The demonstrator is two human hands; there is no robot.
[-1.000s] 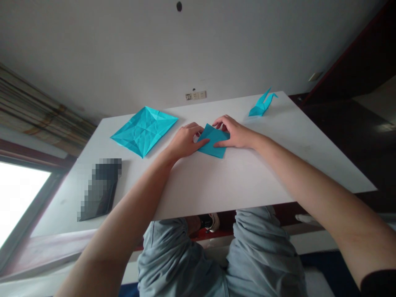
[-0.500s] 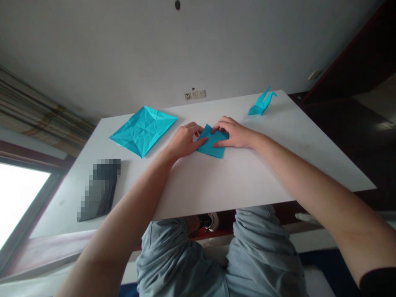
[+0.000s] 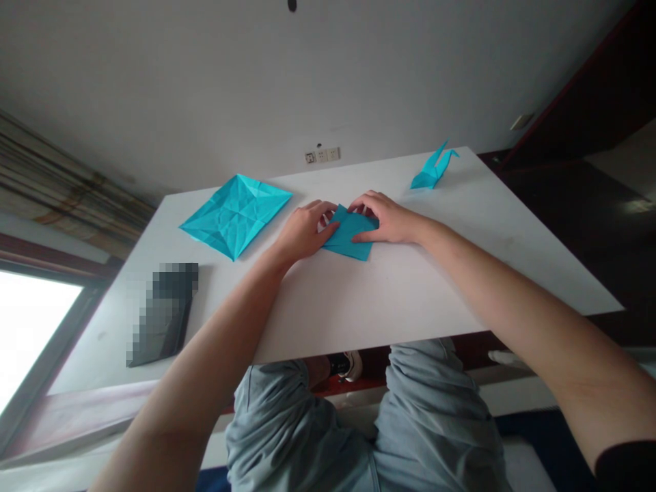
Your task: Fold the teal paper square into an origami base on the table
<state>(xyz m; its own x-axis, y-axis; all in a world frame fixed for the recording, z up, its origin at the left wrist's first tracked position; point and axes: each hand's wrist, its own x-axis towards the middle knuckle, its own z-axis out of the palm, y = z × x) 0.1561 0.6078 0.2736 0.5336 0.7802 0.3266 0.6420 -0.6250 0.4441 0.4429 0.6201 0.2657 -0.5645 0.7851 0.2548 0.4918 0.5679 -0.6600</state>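
A small folded blue paper lies on the white table, between both hands. My left hand rests on its left edge, fingers curled and thumb pressed onto the sheet. My right hand holds its far right corner, fingers bent over the paper and thumb flat on it. Part of the paper is hidden under the fingers.
A larger creased blue square sheet lies flat to the left. A finished blue paper crane stands at the far right corner. A dark flat object sits near the table's left front. A wall with sockets is behind.
Both hands stay on the folded paper. The left thumb has shifted slightly along its left edge; the paper has barely moved.
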